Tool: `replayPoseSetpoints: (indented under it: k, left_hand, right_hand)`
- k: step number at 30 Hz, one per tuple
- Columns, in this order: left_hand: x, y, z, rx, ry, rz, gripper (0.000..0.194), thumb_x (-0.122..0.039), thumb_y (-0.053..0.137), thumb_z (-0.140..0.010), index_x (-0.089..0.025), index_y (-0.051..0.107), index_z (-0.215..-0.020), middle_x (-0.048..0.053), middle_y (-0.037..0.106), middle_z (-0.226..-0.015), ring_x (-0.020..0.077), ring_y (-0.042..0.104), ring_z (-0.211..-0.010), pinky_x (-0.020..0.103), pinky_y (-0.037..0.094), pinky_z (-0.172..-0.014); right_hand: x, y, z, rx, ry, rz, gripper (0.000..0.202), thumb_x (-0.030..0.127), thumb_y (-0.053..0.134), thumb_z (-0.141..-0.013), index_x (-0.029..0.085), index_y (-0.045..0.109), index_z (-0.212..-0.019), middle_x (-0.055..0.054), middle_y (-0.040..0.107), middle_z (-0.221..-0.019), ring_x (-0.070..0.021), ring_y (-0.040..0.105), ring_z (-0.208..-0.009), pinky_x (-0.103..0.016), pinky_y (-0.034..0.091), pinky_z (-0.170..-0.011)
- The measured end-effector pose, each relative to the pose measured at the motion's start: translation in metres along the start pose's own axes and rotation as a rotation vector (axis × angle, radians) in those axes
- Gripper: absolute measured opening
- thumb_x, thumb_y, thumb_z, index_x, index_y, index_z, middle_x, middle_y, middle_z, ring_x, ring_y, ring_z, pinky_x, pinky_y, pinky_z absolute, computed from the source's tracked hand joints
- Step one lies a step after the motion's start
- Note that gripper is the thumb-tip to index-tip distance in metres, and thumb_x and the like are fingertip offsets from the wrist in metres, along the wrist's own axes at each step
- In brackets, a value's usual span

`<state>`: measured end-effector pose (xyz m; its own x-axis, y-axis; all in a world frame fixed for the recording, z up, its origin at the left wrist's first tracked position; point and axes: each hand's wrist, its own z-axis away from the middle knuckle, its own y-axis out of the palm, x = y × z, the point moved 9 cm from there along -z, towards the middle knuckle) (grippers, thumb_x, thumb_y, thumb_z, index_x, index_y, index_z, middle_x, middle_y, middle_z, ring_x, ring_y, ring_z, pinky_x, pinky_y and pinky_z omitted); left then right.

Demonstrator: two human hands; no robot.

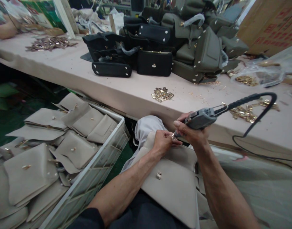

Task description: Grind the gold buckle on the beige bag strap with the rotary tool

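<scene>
My right hand [193, 133] is wrapped round a grey corded electric screwdriver [201, 119], which tilts down to the left. Its tip meets a small metal piece at the edge of a beige handbag [176, 190] lying across my lap. My left hand [162, 141] is closed on the bag's raised flap, fingers pinched right beside the tip. The exact shape of the piece under them is hidden. On the bag's front sits a small turn-lock clasp [158, 175], partly wrapped in white.
A plastic crate [105, 159] of beige bags stands at my left. Along the table [127, 90] ahead lie black bags [154, 63], olive bags [208, 54] and piles of gold metal plates [162, 94]. The screwdriver's cord [253, 125] loops right. Another person's arm [4, 31] shows far left.
</scene>
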<state>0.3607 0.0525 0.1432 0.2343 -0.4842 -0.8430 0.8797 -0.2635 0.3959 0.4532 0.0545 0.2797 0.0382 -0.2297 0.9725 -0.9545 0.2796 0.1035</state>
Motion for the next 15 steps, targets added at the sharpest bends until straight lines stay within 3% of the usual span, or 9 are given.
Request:
replayPoseSetpoints:
  k: [3,5,10,15]
  left_hand:
    - [-0.001,0.001,0.002,-0.015,-0.005,0.048,0.011,-0.008,0.062,-0.077,-0.009,0.071,-0.071,0.011,0.073,-0.064,0.0246,0.077,-0.063,0.031,0.063,-0.061]
    - [-0.002,0.002,0.005,-0.012,-0.016,0.084,0.014,-0.005,0.058,-0.078,-0.009,0.071,-0.076,0.011,0.074,-0.068,0.0249,0.078,-0.065,0.031,0.064,-0.061]
    - [-0.006,-0.002,0.01,-0.021,-0.021,0.107,0.013,-0.006,0.056,-0.087,-0.007,0.069,-0.088,0.015,0.077,-0.082,0.0242,0.079,-0.072,0.029,0.064,-0.064]
    - [-0.008,-0.009,0.009,-0.074,0.006,0.085,0.012,-0.021,0.07,-0.088,-0.009,0.068,-0.087,0.014,0.077,-0.079,0.0228,0.077,-0.063,0.028,0.062,-0.058]
  right_hand:
    - [0.012,0.001,-0.003,0.114,-0.042,-0.002,0.031,0.025,0.092,-0.058,0.017,0.068,-0.075,0.002,0.063,-0.066,-0.0103,0.053,-0.05,-0.025,0.049,-0.045]
    - [0.026,-0.006,-0.005,0.141,-0.081,-0.123,0.032,0.028,0.09,-0.055,0.019,0.065,-0.073,0.003,0.059,-0.063,-0.0108,0.051,-0.048,-0.027,0.047,-0.043]
    - [0.064,-0.059,-0.001,-0.076,-0.277,-0.382,0.011,0.021,0.069,-0.069,0.021,0.07,-0.08,0.005,0.048,-0.061,-0.0053,0.034,-0.041,-0.025,0.033,-0.044]
    - [0.056,-0.105,0.021,-0.262,-0.294,-0.458,0.01,0.023,0.076,-0.071,0.02,0.073,-0.08,0.005,0.041,-0.066,-0.0038,0.026,-0.045,-0.025,0.026,-0.046]
